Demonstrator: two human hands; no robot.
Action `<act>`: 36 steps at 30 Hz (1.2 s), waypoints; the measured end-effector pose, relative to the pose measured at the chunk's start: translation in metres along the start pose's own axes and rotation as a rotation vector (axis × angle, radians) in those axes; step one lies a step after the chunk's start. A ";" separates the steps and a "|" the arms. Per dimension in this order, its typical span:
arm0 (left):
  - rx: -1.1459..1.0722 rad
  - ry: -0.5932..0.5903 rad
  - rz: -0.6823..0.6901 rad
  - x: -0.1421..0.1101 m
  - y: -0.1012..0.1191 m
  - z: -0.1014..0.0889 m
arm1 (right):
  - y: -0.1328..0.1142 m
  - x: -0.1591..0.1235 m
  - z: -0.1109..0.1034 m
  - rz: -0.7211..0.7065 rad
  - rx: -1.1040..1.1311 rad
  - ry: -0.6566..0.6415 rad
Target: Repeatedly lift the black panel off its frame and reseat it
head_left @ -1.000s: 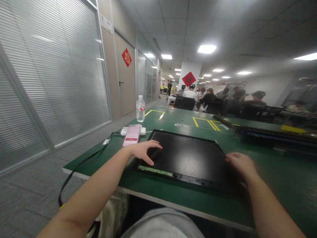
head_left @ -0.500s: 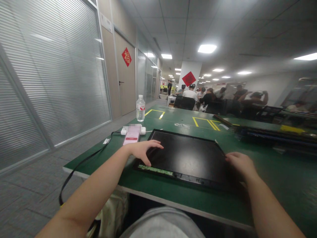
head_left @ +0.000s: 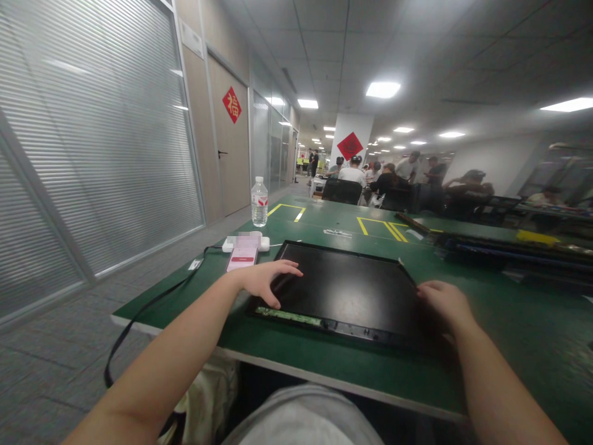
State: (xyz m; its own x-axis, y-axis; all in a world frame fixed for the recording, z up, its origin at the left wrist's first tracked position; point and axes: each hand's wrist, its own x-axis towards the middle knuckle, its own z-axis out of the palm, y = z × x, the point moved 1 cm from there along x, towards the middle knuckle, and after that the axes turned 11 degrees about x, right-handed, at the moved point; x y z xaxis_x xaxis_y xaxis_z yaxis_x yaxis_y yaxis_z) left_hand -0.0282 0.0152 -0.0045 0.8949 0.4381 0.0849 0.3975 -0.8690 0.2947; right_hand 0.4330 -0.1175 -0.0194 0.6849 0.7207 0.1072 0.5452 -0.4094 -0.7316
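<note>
Panel (head_left: 347, 287) flat on the worktop (head_left: 287, 343), centre of the frame, under the wide grip of the left hand (head_left: 264, 281) at its left edge, pinched at its right by the right hand (head_left: 447, 303).

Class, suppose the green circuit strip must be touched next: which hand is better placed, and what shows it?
Probably the left hand: its thumb is close to the green circuit strip, while the right hand is at the opposite side edge of the black panel.
</note>
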 end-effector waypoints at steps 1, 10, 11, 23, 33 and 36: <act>-0.012 -0.005 -0.013 0.000 0.000 0.000 | 0.000 0.000 0.000 -0.006 0.003 -0.002; 0.062 0.123 -0.315 0.007 -0.007 0.009 | 0.008 0.006 0.004 -0.036 0.033 0.004; 0.099 0.150 -0.363 0.008 -0.009 0.010 | 0.008 0.006 0.004 -0.039 0.037 0.001; 0.238 0.172 -0.512 0.014 -0.019 0.017 | 0.008 0.003 0.000 -0.025 -0.009 0.053; 0.149 0.243 -0.595 0.014 -0.025 0.020 | 0.035 0.024 0.017 -0.057 -0.041 -0.072; 0.099 0.267 -0.621 0.013 -0.027 0.020 | 0.039 0.027 0.020 -0.081 -0.055 -0.049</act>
State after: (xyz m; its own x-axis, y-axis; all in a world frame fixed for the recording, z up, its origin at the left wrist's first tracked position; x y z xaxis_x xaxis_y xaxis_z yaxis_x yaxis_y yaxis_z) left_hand -0.0230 0.0400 -0.0302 0.4193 0.8930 0.1634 0.8492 -0.4494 0.2772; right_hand 0.4631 -0.1030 -0.0588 0.6138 0.7786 0.1307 0.6245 -0.3776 -0.6837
